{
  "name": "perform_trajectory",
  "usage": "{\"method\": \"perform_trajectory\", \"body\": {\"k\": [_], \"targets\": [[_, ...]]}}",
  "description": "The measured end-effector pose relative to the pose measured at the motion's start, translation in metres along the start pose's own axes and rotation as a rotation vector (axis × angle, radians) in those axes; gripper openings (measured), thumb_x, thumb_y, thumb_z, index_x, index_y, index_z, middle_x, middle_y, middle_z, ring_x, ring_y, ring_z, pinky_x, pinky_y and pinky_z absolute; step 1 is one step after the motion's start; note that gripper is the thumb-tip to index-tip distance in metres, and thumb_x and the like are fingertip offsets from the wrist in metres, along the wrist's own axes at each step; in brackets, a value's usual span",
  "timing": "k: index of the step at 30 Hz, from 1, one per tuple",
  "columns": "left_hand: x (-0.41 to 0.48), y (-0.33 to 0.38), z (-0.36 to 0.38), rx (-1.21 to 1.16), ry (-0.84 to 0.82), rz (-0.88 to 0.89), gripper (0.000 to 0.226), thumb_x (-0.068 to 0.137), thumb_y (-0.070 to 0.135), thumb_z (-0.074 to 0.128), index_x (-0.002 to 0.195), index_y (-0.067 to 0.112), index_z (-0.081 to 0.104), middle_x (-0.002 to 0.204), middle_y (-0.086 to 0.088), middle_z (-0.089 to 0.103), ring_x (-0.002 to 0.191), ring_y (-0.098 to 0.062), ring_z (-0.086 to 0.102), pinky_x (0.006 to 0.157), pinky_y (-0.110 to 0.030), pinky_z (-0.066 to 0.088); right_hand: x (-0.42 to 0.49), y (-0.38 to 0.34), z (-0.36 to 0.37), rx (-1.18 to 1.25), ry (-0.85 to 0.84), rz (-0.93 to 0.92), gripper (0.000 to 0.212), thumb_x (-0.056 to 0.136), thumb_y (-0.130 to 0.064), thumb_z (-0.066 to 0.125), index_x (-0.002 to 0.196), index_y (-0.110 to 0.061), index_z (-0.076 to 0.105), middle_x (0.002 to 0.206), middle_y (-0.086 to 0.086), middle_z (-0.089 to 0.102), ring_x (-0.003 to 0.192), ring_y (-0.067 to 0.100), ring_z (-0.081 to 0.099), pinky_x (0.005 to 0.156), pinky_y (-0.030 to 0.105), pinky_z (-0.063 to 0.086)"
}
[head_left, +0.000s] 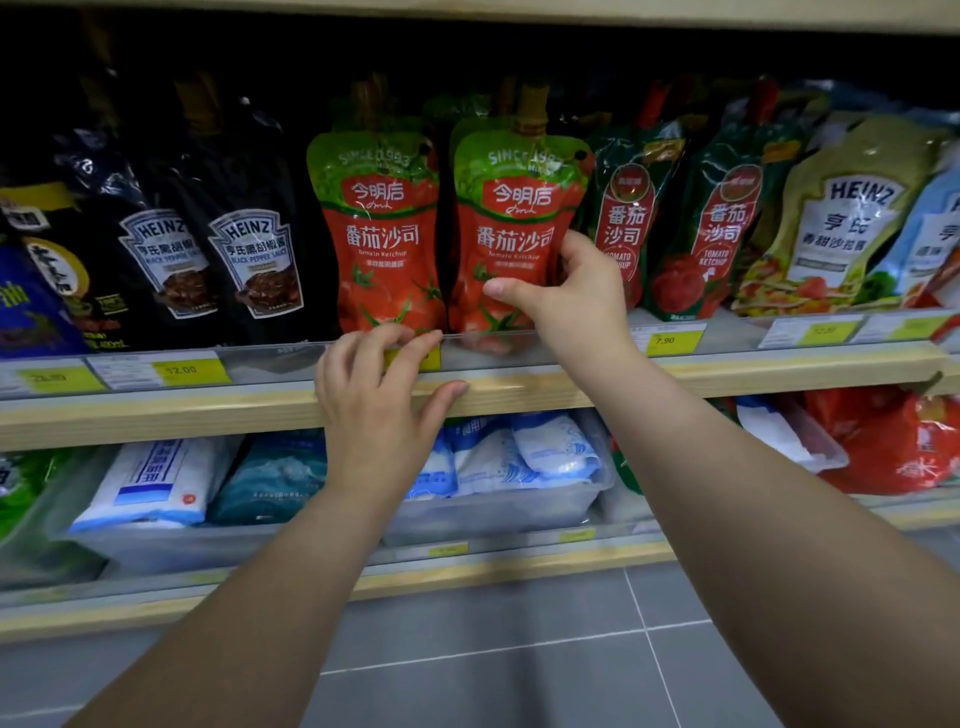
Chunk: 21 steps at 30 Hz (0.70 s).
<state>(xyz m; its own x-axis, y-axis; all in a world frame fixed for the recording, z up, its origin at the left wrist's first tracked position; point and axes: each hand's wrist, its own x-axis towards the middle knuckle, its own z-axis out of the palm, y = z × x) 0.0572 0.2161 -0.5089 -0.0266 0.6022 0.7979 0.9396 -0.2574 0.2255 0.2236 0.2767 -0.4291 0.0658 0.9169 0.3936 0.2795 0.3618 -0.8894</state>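
Note:
Two red and green tomato ketchup pouches stand upright side by side on the upper shelf. My right hand (566, 296) grips the right ketchup pouch (511, 223) at its lower right side, thumb across the front and fingers behind its edge. The left ketchup pouch (382, 234) stands free beside it. My left hand (376, 395) rests on the shelf's clear front rail (270, 358), fingers lightly bent over a yellow price tag, holding nothing.
Black Heinz pepper sauce pouches (249, 260) stand to the left. Dark green ketchup pouches (722, 228) and Heinz salad dressing pouches (841, 218) stand to the right. Below the wooden shelf edge (156, 415), clear bins hold white and blue bags (156, 478). Grey floor tiles lie beneath.

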Motion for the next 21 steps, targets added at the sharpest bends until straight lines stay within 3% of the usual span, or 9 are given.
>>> {"method": "perform_trajectory", "body": {"k": [3,7,11,14,18,21], "targets": [[0.0,0.001,-0.001,-0.001,-0.012,-0.01,0.044,0.08,0.046,0.071,0.114,0.019,0.065,0.113,-0.006,0.061,0.109,-0.025,0.039,0.094,-0.039,0.032,0.0,0.002,0.002,-0.027,-0.033,0.028,0.044,0.066,-0.021,0.084,0.104,-0.016,0.062,0.096,-0.005,0.07,0.09,0.012,0.067,0.084,0.039,0.056],[0.0,0.007,-0.005,-0.003,-0.042,-0.04,0.042,0.082,0.043,0.069,0.116,0.019,0.064,0.115,-0.008,0.059,0.11,-0.028,0.04,0.095,-0.043,0.035,-0.002,0.0,0.0,-0.054,-0.06,0.049,0.048,0.07,-0.024,0.082,0.111,-0.015,0.058,0.103,-0.004,0.068,0.095,0.013,0.065,0.087,0.04,0.054],[-0.002,0.024,-0.006,-0.044,-0.032,-0.035,0.037,0.083,0.035,0.07,0.116,0.019,0.064,0.118,-0.009,0.058,0.112,-0.035,0.046,0.099,-0.04,0.033,-0.022,0.004,-0.017,-0.143,0.014,0.0,0.059,0.074,-0.029,0.077,0.125,-0.017,0.049,0.118,-0.001,0.06,0.107,0.014,0.056,0.091,0.03,0.047],[-0.011,0.043,0.001,-0.134,-0.023,0.032,0.031,0.083,0.029,0.071,0.111,0.017,0.067,0.115,-0.008,0.061,0.107,-0.036,0.052,0.098,-0.036,0.032,-0.056,0.022,-0.048,-0.238,0.113,-0.116,0.044,0.079,-0.031,0.068,0.119,-0.022,0.053,0.111,-0.007,0.06,0.103,0.009,0.055,0.088,0.025,0.045],[-0.03,0.072,0.02,-0.262,-0.122,0.088,0.025,0.083,0.024,0.07,0.104,0.012,0.068,0.106,-0.009,0.063,0.098,-0.033,0.058,0.097,-0.023,0.027,-0.099,0.072,-0.093,-0.371,0.081,-0.032,0.034,0.078,-0.023,0.07,0.11,-0.019,0.058,0.103,0.0,0.064,0.097,0.018,0.059,0.086,0.038,0.05],[-0.053,0.092,0.036,-0.345,-0.286,0.087,0.026,0.083,0.023,0.068,0.108,0.012,0.066,0.105,-0.008,0.062,0.097,-0.029,0.058,0.092,-0.025,0.033,-0.119,0.112,-0.119,-0.515,-0.015,0.111,0.049,0.073,-0.024,0.077,0.117,-0.012,0.058,0.115,0.009,0.062,0.109,0.028,0.056,0.094,0.045,0.047]]}}
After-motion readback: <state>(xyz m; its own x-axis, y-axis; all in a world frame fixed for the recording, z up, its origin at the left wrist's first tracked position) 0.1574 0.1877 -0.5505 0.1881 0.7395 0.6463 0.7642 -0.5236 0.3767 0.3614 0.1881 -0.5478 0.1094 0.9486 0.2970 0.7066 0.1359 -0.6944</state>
